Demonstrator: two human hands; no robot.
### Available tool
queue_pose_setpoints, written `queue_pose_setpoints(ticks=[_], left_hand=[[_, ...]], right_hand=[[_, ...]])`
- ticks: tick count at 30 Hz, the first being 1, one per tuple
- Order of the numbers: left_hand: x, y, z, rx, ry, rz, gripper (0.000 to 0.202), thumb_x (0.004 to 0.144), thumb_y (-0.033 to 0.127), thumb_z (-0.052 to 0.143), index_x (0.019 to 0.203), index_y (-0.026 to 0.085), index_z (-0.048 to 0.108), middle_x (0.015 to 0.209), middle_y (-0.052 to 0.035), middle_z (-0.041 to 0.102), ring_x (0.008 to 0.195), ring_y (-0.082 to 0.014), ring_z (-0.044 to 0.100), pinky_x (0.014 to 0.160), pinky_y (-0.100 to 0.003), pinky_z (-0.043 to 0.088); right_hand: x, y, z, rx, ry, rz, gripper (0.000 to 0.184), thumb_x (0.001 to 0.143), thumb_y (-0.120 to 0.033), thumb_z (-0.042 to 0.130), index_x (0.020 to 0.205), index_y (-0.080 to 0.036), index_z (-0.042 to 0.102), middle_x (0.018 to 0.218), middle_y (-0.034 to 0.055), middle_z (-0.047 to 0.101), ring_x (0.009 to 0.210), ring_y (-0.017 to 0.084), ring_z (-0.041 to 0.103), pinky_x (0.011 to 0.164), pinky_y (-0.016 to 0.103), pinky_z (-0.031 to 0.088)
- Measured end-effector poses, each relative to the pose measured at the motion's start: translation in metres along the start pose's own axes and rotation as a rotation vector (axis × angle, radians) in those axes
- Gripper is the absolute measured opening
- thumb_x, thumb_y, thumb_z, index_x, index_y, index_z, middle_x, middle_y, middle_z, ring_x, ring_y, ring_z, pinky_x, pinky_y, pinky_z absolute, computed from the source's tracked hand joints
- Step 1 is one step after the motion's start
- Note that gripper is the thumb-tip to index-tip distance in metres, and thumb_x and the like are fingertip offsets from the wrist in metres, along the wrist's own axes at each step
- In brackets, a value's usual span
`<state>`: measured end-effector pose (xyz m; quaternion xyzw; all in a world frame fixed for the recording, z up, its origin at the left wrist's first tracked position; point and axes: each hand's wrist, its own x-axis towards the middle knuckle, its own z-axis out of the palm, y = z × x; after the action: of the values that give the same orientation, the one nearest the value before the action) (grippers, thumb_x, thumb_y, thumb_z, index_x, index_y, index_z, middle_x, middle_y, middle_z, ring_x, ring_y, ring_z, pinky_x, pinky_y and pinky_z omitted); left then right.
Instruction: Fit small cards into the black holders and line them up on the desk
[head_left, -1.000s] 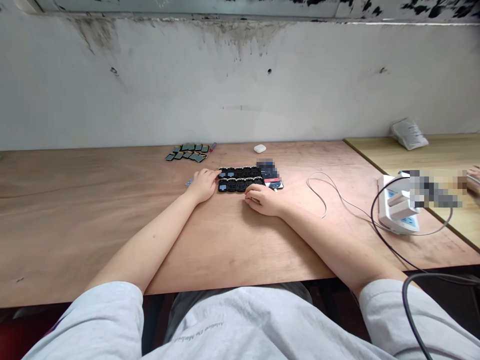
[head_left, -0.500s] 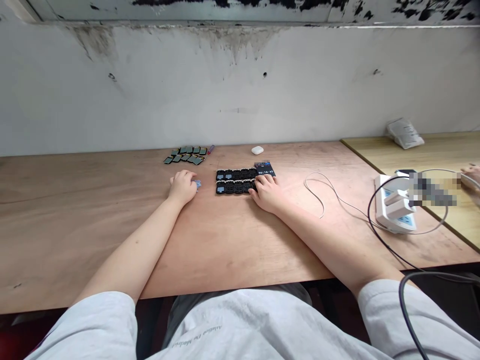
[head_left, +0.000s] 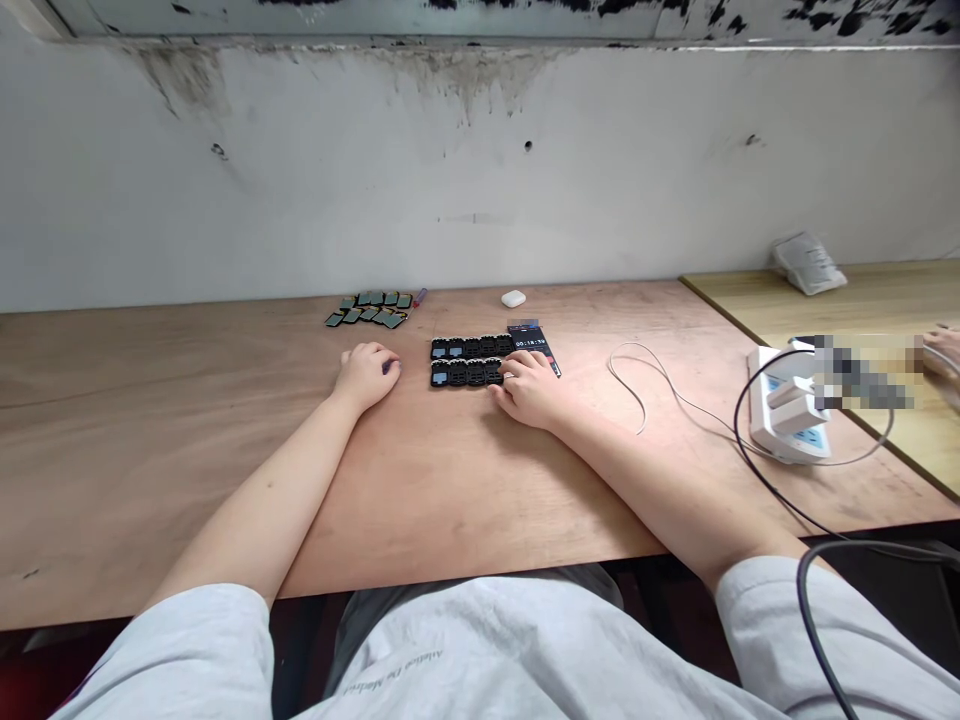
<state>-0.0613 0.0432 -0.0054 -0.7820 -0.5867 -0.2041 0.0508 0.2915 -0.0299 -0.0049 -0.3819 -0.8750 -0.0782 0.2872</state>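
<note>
My left hand [head_left: 366, 377] rests on the table with its fingers curled. A small dark, bluish bit shows at its fingertips, too small to name. Two rows of small black plastic frames [head_left: 469, 374] lie to its right, and a few frames at the left end carry pale blue-grey pieces. My right hand [head_left: 531, 390] lies over the right end of the lower row, its fingers bent together and partly hiding the frames. Something small and white shows by those fingers. Just behind that hand lies a phone [head_left: 531, 341] with a running timer on its screen.
Behind my left hand lie several small green-grey screen-like modules [head_left: 367, 314] and a thin purple-red tool [head_left: 420, 297]. A white earphone case [head_left: 514, 298] sits near the wall. At right are a power strip [head_left: 765, 405], cables, a plastic bag [head_left: 808, 262] and another person's hand [head_left: 943, 345].
The light blue pieces at my left fingertips no longer show; a dark bit is seen there instead. My right hand has shifted slightly left and down, uncovering more of the phone.
</note>
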Motion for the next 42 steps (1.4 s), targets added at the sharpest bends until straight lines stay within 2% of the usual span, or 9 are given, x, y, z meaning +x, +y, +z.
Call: queue_pose_setpoints(ticks=[4, 7, 12, 15, 19, 23, 31, 36, 42], left_hand=[[0.002, -0.005, 0.0, -0.002, 0.017, 0.065, 0.028, 0.094, 0.036, 0.055, 0.094, 0.021, 0.078, 0.11, -0.0112, 0.074, 0.111, -0.0323, 0.063, 0.099, -0.048, 0.048], [0.003, -0.008, 0.002, -0.032, 0.019, 0.115, 0.025, 0.095, 0.033, 0.055, 0.089, 0.02, 0.075, 0.105, -0.0108, 0.074, 0.106, -0.0309, 0.064, 0.096, -0.046, 0.05], [0.005, -0.009, 0.005, -0.08, 0.029, 0.155, 0.023, 0.096, 0.029, 0.052, 0.088, 0.019, 0.071, 0.107, -0.0132, 0.071, 0.105, -0.0312, 0.063, 0.096, -0.047, 0.05], [0.006, -0.009, 0.006, -0.087, 0.024, 0.171, 0.023, 0.096, 0.029, 0.052, 0.087, 0.018, 0.07, 0.11, -0.0145, 0.07, 0.106, -0.0317, 0.061, 0.096, -0.048, 0.049], [0.004, -0.008, 0.007, -0.039, 0.067, 0.122, 0.026, 0.097, 0.031, 0.051, 0.087, 0.018, 0.071, 0.108, -0.0144, 0.068, 0.105, -0.0313, 0.061, 0.093, -0.047, 0.049], [0.001, -0.005, 0.005, 0.011, 0.088, 0.064, 0.022, 0.094, 0.029, 0.053, 0.089, 0.018, 0.072, 0.104, -0.0135, 0.067, 0.104, -0.0322, 0.062, 0.088, -0.046, 0.049], [-0.001, -0.001, 0.0, 0.06, 0.065, 0.093, 0.019, 0.091, 0.029, 0.055, 0.086, 0.019, 0.07, 0.108, -0.0135, 0.068, 0.105, -0.0327, 0.062, 0.088, -0.047, 0.048], [0.0, -0.001, 0.001, 0.074, 0.058, 0.097, 0.019, 0.093, 0.03, 0.054, 0.085, 0.019, 0.068, 0.107, -0.0139, 0.067, 0.104, -0.0321, 0.062, 0.087, -0.046, 0.048], [-0.001, 0.005, -0.004, 0.12, 0.028, 0.099, 0.023, 0.094, 0.033, 0.053, 0.082, 0.019, 0.066, 0.109, -0.0147, 0.067, 0.103, -0.0324, 0.062, 0.085, -0.046, 0.049]], right_hand=[[0.001, -0.005, -0.005, 0.157, -0.106, -0.269, 0.031, 0.106, -0.035, 0.057, 0.087, -0.019, 0.077, 0.11, 0.011, 0.076, 0.111, 0.029, 0.06, 0.098, 0.049, 0.046], [0.0, -0.01, -0.006, 0.257, -0.168, -0.337, 0.033, 0.108, -0.04, 0.056, 0.091, -0.019, 0.074, 0.113, 0.0105, 0.076, 0.106, 0.026, 0.062, 0.096, 0.044, 0.047], [-0.001, -0.012, -0.006, 0.312, -0.216, -0.328, 0.033, 0.107, -0.047, 0.056, 0.108, -0.018, 0.073, 0.123, 0.0125, 0.073, 0.111, 0.027, 0.062, 0.099, 0.045, 0.048], [-0.001, -0.008, -0.005, 0.31, -0.209, -0.291, 0.031, 0.107, -0.044, 0.057, 0.118, -0.019, 0.072, 0.126, 0.0133, 0.072, 0.114, 0.028, 0.062, 0.101, 0.046, 0.048], [-0.002, -0.003, -0.003, 0.297, -0.173, -0.253, 0.024, 0.1, -0.019, 0.057, 0.118, -0.019, 0.072, 0.124, 0.0127, 0.073, 0.113, 0.028, 0.062, 0.099, 0.046, 0.05], [-0.002, -0.003, -0.002, 0.272, -0.194, -0.276, 0.04, 0.082, -0.002, 0.056, 0.115, -0.019, 0.073, 0.123, 0.0112, 0.073, 0.113, 0.029, 0.062, 0.101, 0.046, 0.05], [-0.002, -0.005, -0.001, 0.253, -0.223, -0.252, 0.028, 0.095, -0.016, 0.06, 0.12, -0.019, 0.073, 0.123, 0.0119, 0.072, 0.109, 0.027, 0.064, 0.1, 0.045, 0.052], [0.0, -0.003, -0.002, 0.215, -0.247, -0.211, 0.034, 0.1, -0.033, 0.066, 0.13, -0.017, 0.07, 0.116, 0.014, 0.071, 0.105, 0.028, 0.064, 0.095, 0.044, 0.053], [-0.001, -0.004, -0.003, 0.185, -0.248, -0.191, 0.032, 0.1, -0.033, 0.066, 0.128, -0.018, 0.07, 0.112, 0.0127, 0.071, 0.102, 0.028, 0.063, 0.092, 0.043, 0.053]])
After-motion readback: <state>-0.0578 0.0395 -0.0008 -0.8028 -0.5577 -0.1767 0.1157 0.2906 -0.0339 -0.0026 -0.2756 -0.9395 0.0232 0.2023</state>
